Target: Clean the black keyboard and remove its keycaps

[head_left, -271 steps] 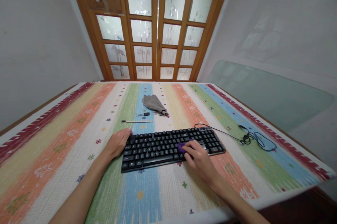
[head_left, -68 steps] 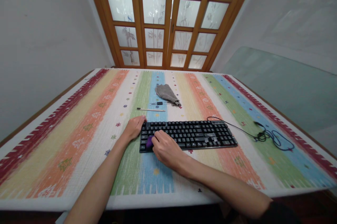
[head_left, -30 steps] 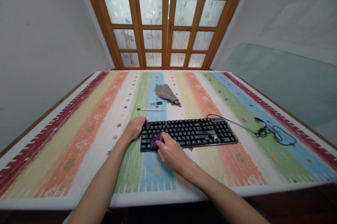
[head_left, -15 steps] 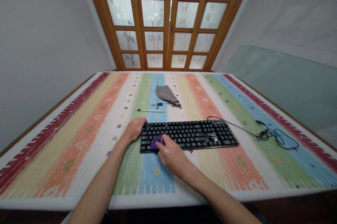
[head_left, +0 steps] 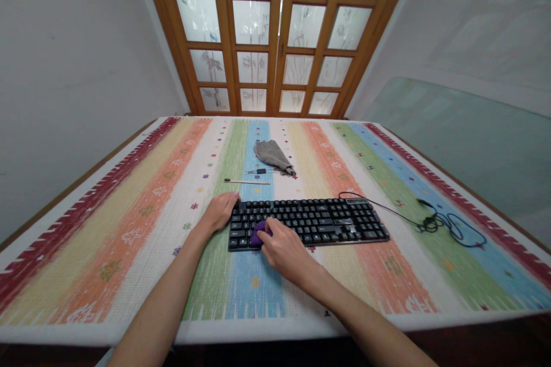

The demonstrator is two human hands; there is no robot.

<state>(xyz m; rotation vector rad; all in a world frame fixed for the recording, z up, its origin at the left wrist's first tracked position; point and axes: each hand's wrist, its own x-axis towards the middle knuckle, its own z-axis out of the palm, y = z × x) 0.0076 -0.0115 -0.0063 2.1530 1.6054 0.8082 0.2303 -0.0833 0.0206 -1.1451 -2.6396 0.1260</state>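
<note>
A black computer keyboard (head_left: 318, 220) lies flat across the middle of the striped tablecloth. At its upper left corner, my left hand (head_left: 221, 209) grips the edge with curled fingers. My right hand (head_left: 282, 243) pinches a bunched purple cloth (head_left: 257, 235) and presses it on the keys near the lower left of the keyboard. Part of the cloth and some keys are hidden under the right fingers.
Beyond the keyboard lie a thin brush (head_left: 246, 181), a small dark-handled tool (head_left: 260, 171) and a crumpled grey cloth (head_left: 274, 155). The keyboard's black cable (head_left: 398, 213) runs right into a loose coil. Wooden glass-paned doors (head_left: 275, 51) stand behind the table.
My right hand and the purple cloth have shifted slightly to the right over the keys. My left hand stays at the keyboard's corner.
</note>
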